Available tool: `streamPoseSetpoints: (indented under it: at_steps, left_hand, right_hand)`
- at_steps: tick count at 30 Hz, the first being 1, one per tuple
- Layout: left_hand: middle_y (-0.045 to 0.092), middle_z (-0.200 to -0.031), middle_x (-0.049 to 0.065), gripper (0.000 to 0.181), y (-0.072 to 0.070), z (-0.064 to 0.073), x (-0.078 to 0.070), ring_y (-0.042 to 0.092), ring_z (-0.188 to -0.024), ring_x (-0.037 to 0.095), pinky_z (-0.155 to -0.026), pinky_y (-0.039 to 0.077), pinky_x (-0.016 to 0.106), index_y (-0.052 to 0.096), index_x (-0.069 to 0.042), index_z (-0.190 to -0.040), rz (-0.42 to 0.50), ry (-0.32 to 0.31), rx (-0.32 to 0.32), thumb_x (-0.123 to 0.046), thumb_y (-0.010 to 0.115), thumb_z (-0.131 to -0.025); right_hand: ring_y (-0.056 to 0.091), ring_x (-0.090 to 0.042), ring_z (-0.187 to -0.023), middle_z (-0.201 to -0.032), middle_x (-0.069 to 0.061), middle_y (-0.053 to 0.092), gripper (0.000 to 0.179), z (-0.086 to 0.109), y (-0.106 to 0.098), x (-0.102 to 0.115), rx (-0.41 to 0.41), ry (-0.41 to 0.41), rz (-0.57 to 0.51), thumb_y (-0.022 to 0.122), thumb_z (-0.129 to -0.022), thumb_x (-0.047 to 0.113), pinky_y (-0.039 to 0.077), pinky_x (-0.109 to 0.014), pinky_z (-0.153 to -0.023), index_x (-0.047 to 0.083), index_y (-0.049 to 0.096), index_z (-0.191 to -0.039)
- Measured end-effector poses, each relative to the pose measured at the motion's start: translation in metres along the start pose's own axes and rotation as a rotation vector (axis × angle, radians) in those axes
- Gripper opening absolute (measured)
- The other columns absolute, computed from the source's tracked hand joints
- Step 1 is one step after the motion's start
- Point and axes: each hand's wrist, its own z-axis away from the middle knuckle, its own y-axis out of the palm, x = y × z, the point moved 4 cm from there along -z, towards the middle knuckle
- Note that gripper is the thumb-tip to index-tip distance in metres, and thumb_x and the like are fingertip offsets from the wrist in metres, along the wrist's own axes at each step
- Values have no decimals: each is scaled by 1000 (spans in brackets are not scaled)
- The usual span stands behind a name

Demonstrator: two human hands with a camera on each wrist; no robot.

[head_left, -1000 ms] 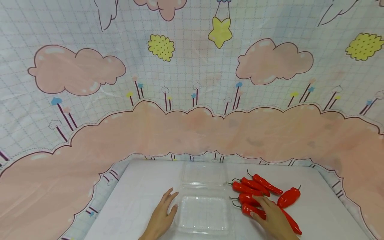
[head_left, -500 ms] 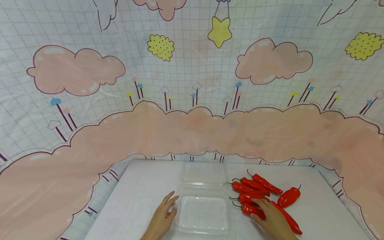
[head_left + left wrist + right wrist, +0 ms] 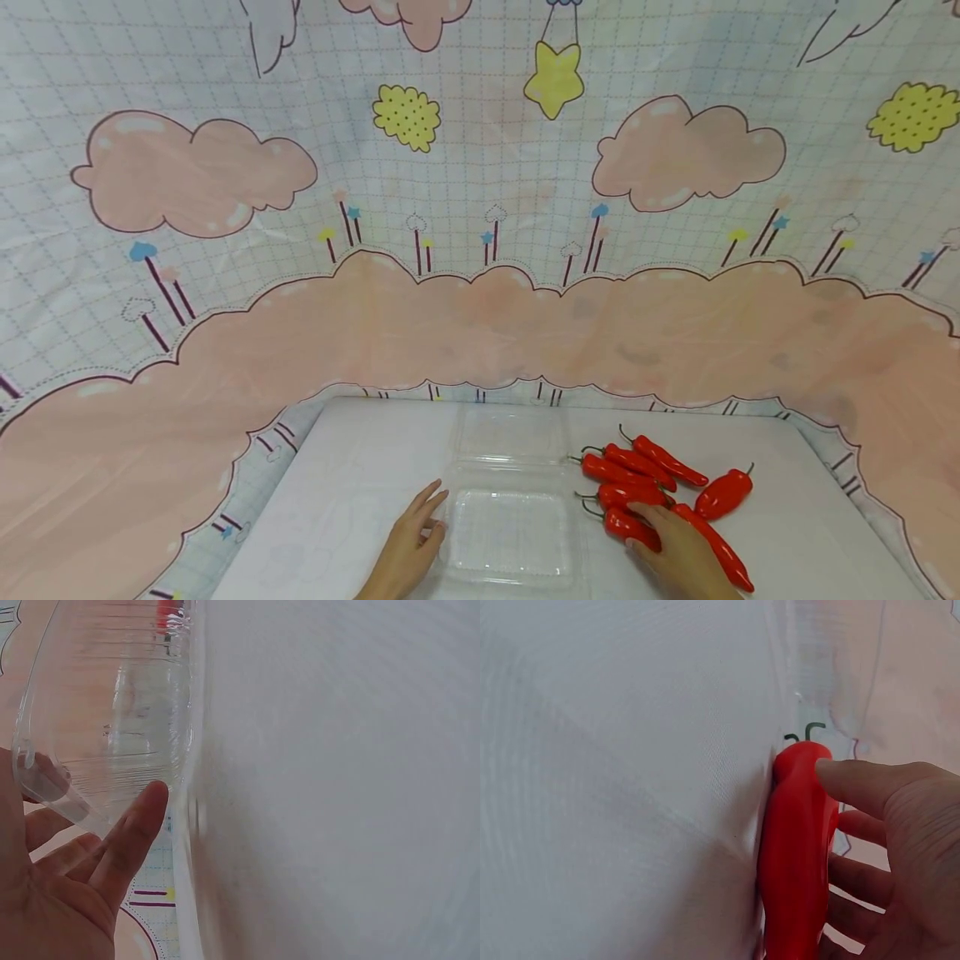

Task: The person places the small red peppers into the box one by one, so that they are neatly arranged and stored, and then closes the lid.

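Observation:
A clear plastic clamshell container (image 3: 510, 575) lies unfolded on the white table, its lid half (image 3: 510, 435) toward the back. My left hand (image 3: 408, 537) is beside the container's left edge, fingers loosely extended; in the left wrist view the thumb (image 3: 139, 832) overlaps the clear wall. On the right lie several red chili peppers with green stems. My right hand (image 3: 678, 546) grips the nearest red pepper (image 3: 628, 527), thumb on its near side and fingers across its far side. In the right wrist view, the thumb presses this pepper (image 3: 799, 847) near its stem end; the other fingers are partly hidden behind it.
More peppers lie just beyond the right hand, among them a short wide one (image 3: 723, 493) to the right and a long one (image 3: 712, 542) beside the wrist. A patterned cloth (image 3: 480, 333) with pink clouds hangs behind the white table (image 3: 360, 450).
My right hand has moved slightly nearer and its fingers have drawn in around the nearest pepper. The left hand has shifted a little toward me and to the right; the container stays put.

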Motion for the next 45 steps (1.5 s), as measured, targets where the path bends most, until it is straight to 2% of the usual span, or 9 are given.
streamPoseSetpoints:
  at_steps: [6, 11, 18, 23, 25, 33, 45]
  left_hand:
    - [34, -157, 18, 46, 0, -1, 1, 66, -92, 12, -64, 54, 18, 49, 1, -141, 33, 5, 24, -9, 55, -96]
    - [33, -157, 20, 48, 0, -1, 0, 66, -91, 10, -63, 54, 18, 49, 3, -140, 31, 16, 42, -9, 56, -95]
    - [35, -156, 22, 48, -1, 0, -2, 66, -90, 9, -64, 54, 17, 49, 4, -139, 9, 32, 39, -9, 57, -93]
    - [35, -156, 21, 48, -1, -1, -3, 66, -90, 8, -62, 54, 17, 49, 5, -139, 19, 34, 40, -8, 57, -94]
    - [35, -156, 21, 48, -1, -2, -3, 66, -90, 8, -62, 54, 17, 49, 5, -139, 20, 37, 34, -7, 57, -93]
    - [37, -155, 21, 47, 0, -2, -2, 66, -90, 8, -60, 54, 17, 50, 6, -138, 10, 41, 27, -6, 56, -93]
    - [36, -155, 22, 47, -1, -2, -3, 66, -90, 10, -61, 53, 16, 50, 6, -138, -12, 32, 30, -9, 56, -94]
  right_hand:
    - [59, -24, -109, -122, 1, 66, 77, -1, 3, 1, 29, 36, -25, 83, -67, 52, 51, -59, -91, 21, 60, -134]
    - [59, -25, -108, -120, -1, 67, 75, -2, 4, 3, 42, 20, -14, 83, -69, 47, 51, -59, -90, 17, 61, -133]
    - [59, -24, -107, -120, -1, 67, 75, 0, 3, 5, 22, 12, -18, 84, -68, 48, 53, -57, -89, 16, 62, -132]
    - [59, -24, -109, -123, 0, 65, 77, 5, -4, 4, -3, 36, -33, 84, -66, 52, 54, -55, -89, 20, 61, -133]
    - [59, -25, -110, -125, -1, 65, 76, 6, -8, 6, -15, 26, -24, 83, -68, 51, 54, -54, -89, 20, 60, -133]
    - [60, -21, -102, -119, -3, 68, 62, 9, -25, 14, -103, -115, 48, 83, -74, 35, 57, -47, -85, 15, 63, -129]
    - [60, -23, -109, -121, 0, 68, 56, 13, -43, 33, -172, -195, 27, 84, -75, 28, 55, -49, -90, 19, 65, -127]
